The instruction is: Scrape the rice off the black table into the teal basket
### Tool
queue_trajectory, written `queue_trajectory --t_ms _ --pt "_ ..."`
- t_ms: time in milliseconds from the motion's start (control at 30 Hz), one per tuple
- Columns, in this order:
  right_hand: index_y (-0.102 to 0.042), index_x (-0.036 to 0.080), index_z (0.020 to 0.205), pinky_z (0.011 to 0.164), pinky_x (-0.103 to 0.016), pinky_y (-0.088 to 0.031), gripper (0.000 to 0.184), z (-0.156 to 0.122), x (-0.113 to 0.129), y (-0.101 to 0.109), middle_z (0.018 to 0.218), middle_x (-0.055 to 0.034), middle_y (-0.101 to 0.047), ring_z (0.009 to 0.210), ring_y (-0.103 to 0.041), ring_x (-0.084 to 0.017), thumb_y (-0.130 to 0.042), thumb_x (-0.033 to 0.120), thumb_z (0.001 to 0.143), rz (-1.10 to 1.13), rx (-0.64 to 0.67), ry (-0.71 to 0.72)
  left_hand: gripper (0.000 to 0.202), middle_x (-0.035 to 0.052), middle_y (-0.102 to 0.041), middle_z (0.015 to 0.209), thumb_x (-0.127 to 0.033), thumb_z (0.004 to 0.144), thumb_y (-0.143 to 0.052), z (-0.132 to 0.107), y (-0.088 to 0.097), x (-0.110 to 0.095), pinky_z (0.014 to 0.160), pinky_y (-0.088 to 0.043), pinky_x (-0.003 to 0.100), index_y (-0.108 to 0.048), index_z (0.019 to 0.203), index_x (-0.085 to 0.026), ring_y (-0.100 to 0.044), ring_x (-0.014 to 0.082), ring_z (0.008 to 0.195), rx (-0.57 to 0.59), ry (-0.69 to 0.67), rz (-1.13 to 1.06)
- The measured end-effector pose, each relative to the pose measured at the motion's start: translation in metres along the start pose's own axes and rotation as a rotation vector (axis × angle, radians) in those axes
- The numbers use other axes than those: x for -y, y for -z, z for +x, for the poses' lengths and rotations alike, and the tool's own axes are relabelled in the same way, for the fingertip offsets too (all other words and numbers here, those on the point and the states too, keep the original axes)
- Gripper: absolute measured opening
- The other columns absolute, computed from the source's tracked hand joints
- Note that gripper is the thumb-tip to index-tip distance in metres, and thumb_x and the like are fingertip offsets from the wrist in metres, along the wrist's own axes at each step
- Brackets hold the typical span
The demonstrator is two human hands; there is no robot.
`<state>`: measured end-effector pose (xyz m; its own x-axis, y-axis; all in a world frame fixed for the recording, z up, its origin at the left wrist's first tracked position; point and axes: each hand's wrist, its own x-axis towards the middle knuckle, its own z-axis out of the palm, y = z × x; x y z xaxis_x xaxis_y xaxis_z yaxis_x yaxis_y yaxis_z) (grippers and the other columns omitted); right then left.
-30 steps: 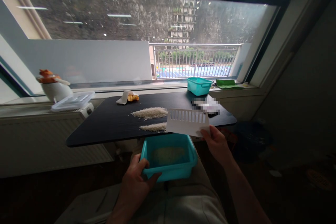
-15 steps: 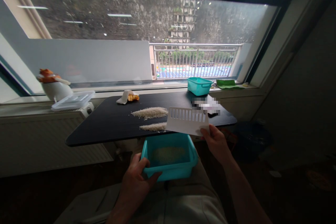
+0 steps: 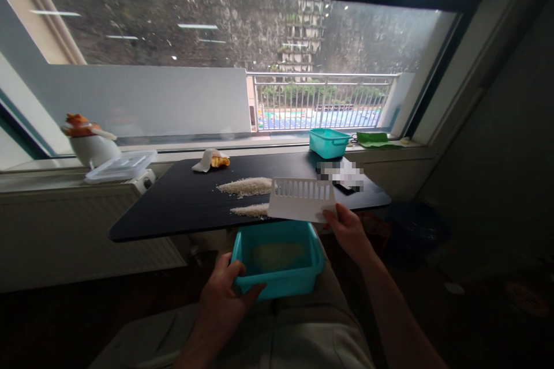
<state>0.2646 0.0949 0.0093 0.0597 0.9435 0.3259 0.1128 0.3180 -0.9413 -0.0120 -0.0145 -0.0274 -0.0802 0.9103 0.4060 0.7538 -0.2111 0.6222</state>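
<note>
My left hand (image 3: 227,285) grips the near left corner of a teal plastic basin (image 3: 283,288), which is just below the table's front edge, over my lap. Pale rice (image 3: 277,255) covers part of its bottom. Between thumb and fingers, my right hand (image 3: 348,230) pinches the lower right corner of a white slotted plastic sheet (image 3: 300,204). The sheet is tilted above the near right part of the table and hides the right ends of two rice heaps, a larger far heap (image 3: 246,186) and a thinner near heap (image 3: 251,210).
The black table (image 3: 173,207) also bears a crumpled tissue with something orange (image 3: 212,160) and a blurred-out item (image 3: 344,176). A second teal basin (image 3: 329,143) stands by the window. Left are a clear plastic lid (image 3: 123,165) and a white pot (image 3: 93,147); a green cloth (image 3: 373,138) lies on the sill.
My right hand has moved slightly left with the white slotted sheet, which now covers more of the heaps' right ends. My left hand and the basin have barely shifted.
</note>
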Motion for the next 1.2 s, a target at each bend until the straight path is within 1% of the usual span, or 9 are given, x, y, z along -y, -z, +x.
queue_trajectory --t_ms 200,300,500,600,700,833,933,1100,1200 --pt "-0.069 0.020 0.088 0.060 -0.030 -0.052 0.028 0.008 -0.001 -0.005 0.079 -0.0032 -0.070 0.068 -0.061 -0.019 -0.066 0.047 0.081 0.002 0.016 0.010 0.028 -0.0014 -0.056 0.092 -0.038 0.069 -0.076 0.000 0.000 0.003 0.057 -0.049 0.022 -0.053 0.070 -0.022 -0.060 0.0135 0.070 -0.020 -0.019 0.016" --pt "-0.070 0.020 0.089 0.061 -0.030 -0.052 0.027 0.011 0.001 -0.011 0.080 -0.0033 -0.071 0.068 -0.062 -0.019 -0.066 0.046 0.080 0.002 0.032 0.016 0.027 -0.0017 -0.055 0.092 -0.036 0.069 -0.076 -0.001 0.000 0.004 0.057 -0.050 0.022 -0.053 0.070 -0.022 -0.060 0.0131 0.069 -0.030 -0.019 0.012" --pt "-0.071 0.019 0.090 0.060 -0.030 -0.054 0.027 0.007 0.007 -0.015 0.082 -0.0041 -0.073 0.071 -0.064 -0.020 -0.068 0.044 0.079 0.028 0.058 0.008 0.026 -0.0014 -0.056 0.092 -0.034 0.068 -0.076 0.000 0.002 0.006 0.060 -0.050 0.023 -0.053 0.070 -0.022 -0.061 0.0141 0.072 -0.038 -0.008 0.041" --pt "-0.070 0.020 0.093 0.060 -0.030 -0.054 0.031 0.009 0.010 -0.018 0.080 -0.0032 -0.073 0.069 -0.064 -0.020 -0.069 0.047 0.078 0.043 0.033 0.008 0.025 -0.0011 -0.055 0.092 -0.034 0.069 -0.075 0.001 0.001 0.007 0.061 -0.051 0.024 -0.053 0.070 -0.022 -0.061 0.0147 0.073 -0.043 -0.011 0.045" --pt "-0.071 0.020 0.094 0.061 -0.030 -0.055 0.035 0.013 0.012 -0.027 0.078 -0.0029 -0.073 0.066 -0.065 -0.019 -0.069 0.050 0.077 0.052 0.011 0.004 0.026 -0.0009 -0.056 0.093 -0.035 0.069 -0.076 0.001 0.000 0.007 0.060 -0.052 0.024 -0.054 0.068 -0.022 -0.061 0.0143 0.071 -0.041 -0.006 0.037" --pt "-0.072 0.019 0.092 0.062 -0.033 -0.057 0.038 0.013 0.010 -0.035 0.079 -0.0042 -0.074 0.069 -0.067 -0.021 -0.071 0.053 0.075 0.060 0.008 -0.015 0.026 -0.0008 -0.057 0.095 -0.036 0.068 -0.076 -0.001 0.002 0.006 0.058 -0.051 0.023 -0.055 0.069 -0.022 -0.062 0.0136 0.069 -0.044 -0.004 0.022" --pt "-0.072 0.019 0.091 0.063 -0.034 -0.058 0.040 0.010 0.005 -0.031 0.081 -0.0045 -0.074 0.071 -0.068 -0.022 -0.071 0.055 0.074 0.064 -0.009 -0.027 0.025 -0.0005 -0.057 0.095 -0.035 0.068 -0.076 -0.001 0.004 0.004 0.058 -0.051 0.023 -0.056 0.069 -0.021 -0.062 0.0140 0.070 -0.045 0.001 0.018" --pt "-0.071 0.020 0.088 0.062 -0.034 -0.057 0.041 0.014 0.001 -0.013 0.079 -0.0037 -0.074 0.071 -0.067 -0.023 -0.071 0.058 0.072 0.047 -0.059 -0.019 0.025 -0.0011 -0.055 0.093 -0.037 0.070 -0.075 -0.001 0.001 0.004 0.054 -0.048 0.021 -0.055 0.068 -0.021 -0.060 0.0123 0.067 -0.023 0.013 -0.006" --pt "-0.071 0.020 0.087 0.062 -0.033 -0.057 0.039 0.020 0.003 -0.012 0.078 -0.0030 -0.073 0.069 -0.066 -0.021 -0.071 0.057 0.073 0.041 -0.059 -0.001 0.026 -0.0008 -0.054 0.094 -0.037 0.070 -0.074 -0.001 -0.001 0.005 0.051 -0.047 0.020 -0.054 0.069 -0.021 -0.059 0.0118 0.066 -0.007 0.014 -0.018"
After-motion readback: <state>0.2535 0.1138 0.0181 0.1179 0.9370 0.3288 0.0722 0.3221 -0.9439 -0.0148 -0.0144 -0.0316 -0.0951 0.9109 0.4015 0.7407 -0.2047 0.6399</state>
